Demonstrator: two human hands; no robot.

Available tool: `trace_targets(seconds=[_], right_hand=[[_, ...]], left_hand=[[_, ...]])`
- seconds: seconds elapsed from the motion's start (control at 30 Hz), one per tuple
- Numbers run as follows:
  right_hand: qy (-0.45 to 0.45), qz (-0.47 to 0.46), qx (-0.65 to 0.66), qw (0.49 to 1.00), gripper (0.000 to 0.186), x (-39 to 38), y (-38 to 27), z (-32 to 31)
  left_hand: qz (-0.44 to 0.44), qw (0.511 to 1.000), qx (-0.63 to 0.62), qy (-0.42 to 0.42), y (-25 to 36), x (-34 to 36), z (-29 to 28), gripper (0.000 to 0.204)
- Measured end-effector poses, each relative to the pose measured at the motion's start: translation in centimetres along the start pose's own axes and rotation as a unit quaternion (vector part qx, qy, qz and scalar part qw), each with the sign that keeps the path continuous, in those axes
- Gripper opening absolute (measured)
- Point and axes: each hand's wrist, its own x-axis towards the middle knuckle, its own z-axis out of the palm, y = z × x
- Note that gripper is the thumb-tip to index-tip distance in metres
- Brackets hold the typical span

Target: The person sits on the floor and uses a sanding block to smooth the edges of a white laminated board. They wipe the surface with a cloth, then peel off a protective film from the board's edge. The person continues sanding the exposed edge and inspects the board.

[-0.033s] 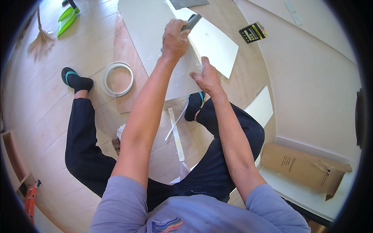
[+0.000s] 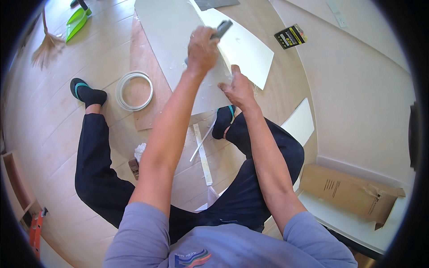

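Note:
My left hand (image 2: 202, 50) is wrapped round a dark grey, bar-like tool (image 2: 222, 28), whose exact kind I cannot make out. One end sticks out past the fingers at upper right, and the palm hides its middle. It sits at the long right edge of a light grey panel (image 2: 172, 40). My right hand (image 2: 240, 91) grips that same edge nearer to me, thumb over the top face and a finger stretched along the side. Small pale shavings lie on the panel near both hands.
A white coil (image 2: 119, 96) rests on a pinkish board (image 2: 143, 118). White panels (image 2: 250, 49) lie to the right, near a black and yellow packet (image 2: 289, 37). Narrow strips (image 2: 203, 156) are between my feet. A cardboard box (image 2: 348, 192) stands at right; a green dustpan (image 2: 77, 23) and broom (image 2: 48, 48) at upper left.
My left hand and the grey tool have shifted very slightly. My right hand and the panel look the same.

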Motion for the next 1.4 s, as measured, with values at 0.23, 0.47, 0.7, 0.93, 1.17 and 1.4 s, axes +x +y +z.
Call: trace_targets(seconds=[0.23,0.47,0.7,0.93,1.17,1.4], right_hand=[[0.031,-0.024,0.025,0.999,0.076,0.5,2.0,0.3],[0.044,-0.03,-0.024,0.998,0.071,1.0,1.2,0.8],[0.034,-0.007,0.016,0.999,0.074,0.7,2.0,0.1],[0.022,-0.012,0.002,1.0,0.073,0.9,-0.3,0.1],[0.018,0.015,-0.007,1.0,0.074,0.2,0.7,0.0],[0.054,-0.003,0.003,0.999,0.065,-0.3,-1.4,0.6]], left_hand=[[-0.122,0.981,-0.117,-0.092,2.3,-5.3,-2.0,0.031],[-0.149,0.985,-0.081,0.0,-0.4,-1.7,0.9,0.031],[-0.226,0.958,-0.164,-0.062,2.3,-5.3,-1.3,0.023],[-0.096,0.993,-0.067,0.023,-1.2,0.3,0.5,0.024],[-0.154,0.975,-0.114,-0.112,3.7,-6.7,-2.1,0.025],[-0.07,0.997,0.024,-0.037,-0.4,3.2,-2.1,0.022]])
